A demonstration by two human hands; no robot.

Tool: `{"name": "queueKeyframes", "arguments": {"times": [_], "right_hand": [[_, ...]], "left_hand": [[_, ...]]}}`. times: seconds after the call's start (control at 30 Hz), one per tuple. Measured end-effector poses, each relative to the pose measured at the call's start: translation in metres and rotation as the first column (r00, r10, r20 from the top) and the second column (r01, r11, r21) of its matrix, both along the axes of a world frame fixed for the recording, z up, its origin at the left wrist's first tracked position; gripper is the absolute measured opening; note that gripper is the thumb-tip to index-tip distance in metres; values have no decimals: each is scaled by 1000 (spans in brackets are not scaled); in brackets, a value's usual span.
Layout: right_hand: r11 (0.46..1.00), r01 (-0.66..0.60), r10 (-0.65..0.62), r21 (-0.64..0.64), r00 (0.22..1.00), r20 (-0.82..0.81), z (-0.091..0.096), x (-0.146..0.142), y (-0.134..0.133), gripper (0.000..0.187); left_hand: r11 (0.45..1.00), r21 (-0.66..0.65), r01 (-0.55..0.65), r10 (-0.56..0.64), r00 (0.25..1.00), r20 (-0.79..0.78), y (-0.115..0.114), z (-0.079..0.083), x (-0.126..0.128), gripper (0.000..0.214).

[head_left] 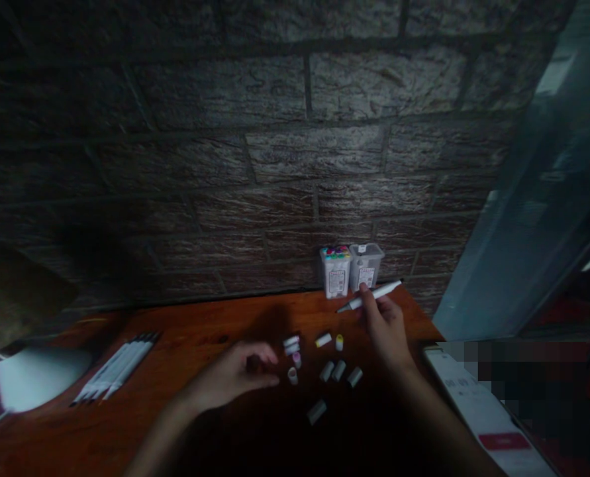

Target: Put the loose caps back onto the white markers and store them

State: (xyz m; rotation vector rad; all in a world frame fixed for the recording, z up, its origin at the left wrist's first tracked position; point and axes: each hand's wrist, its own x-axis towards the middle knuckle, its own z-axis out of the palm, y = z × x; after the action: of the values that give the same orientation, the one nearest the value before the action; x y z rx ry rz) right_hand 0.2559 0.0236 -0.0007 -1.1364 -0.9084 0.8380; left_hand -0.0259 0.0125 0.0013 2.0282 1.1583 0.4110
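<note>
My right hand [388,326] pinches a white marker [389,288], raised in front of the plastic boxes. The marker's left end tapers to a grey, uncapped-looking tip. Lower and to the left, my left hand [225,376] has its thumb and fingers curved apart, with nothing visible between them. Just right of its fingertips are a brownish cap [293,376], a pink cap [296,360] and some white caps [291,345]. Two yellow-marked caps [323,340] lie between the hands. Several grey caps [339,370] are scattered nearer me, in shadow.
Several white markers [118,368] lie in a row on the wooden table [190,324] at left, beside a white lamp-like object [41,377]. A clear box of colourful markers [335,277] and another clear box [369,262] stand by the brick wall. A lit screen [473,397] is at right.
</note>
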Motion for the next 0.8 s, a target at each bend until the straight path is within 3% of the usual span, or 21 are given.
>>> {"name": "queueKeyframes", "arguments": {"times": [0.1, 0.2, 0.3, 0.4, 0.5, 0.57, 0.8], "right_hand": [[1000, 4, -2, 29, 997, -80, -1, 3, 4, 52], [999, 0, 6, 43, 991, -135, 1, 4, 5, 51], [999, 5, 1, 46, 990, -140, 2, 3, 4, 50], [998, 12, -3, 57, 987, -159, 2, 3, 4, 49], [998, 13, -1, 57, 979, -202, 1, 5, 7, 49], [999, 11, 0, 45, 973, -231, 1, 6, 9, 49], [1000, -14, 19, 23, 964, -265, 6, 7, 7, 49]], "left_hand": [[1000, 22, -18, 20, 996, -87, 5, 26, -4, 26], [969, 238, -59, 73, 996, -49, 28, 60, 14, 27], [888, 458, -53, 63, 998, -7, 75, 91, 50, 30], [877, 480, 15, 40, 994, -105, 132, 112, 91, 29], [896, 435, 86, -19, 987, -157, 176, 118, 121, 18], [909, 393, 140, -71, 980, -185, 192, 117, 132, 15], [927, 324, 187, -125, 971, -202, 205, 101, 140, 25]]}}
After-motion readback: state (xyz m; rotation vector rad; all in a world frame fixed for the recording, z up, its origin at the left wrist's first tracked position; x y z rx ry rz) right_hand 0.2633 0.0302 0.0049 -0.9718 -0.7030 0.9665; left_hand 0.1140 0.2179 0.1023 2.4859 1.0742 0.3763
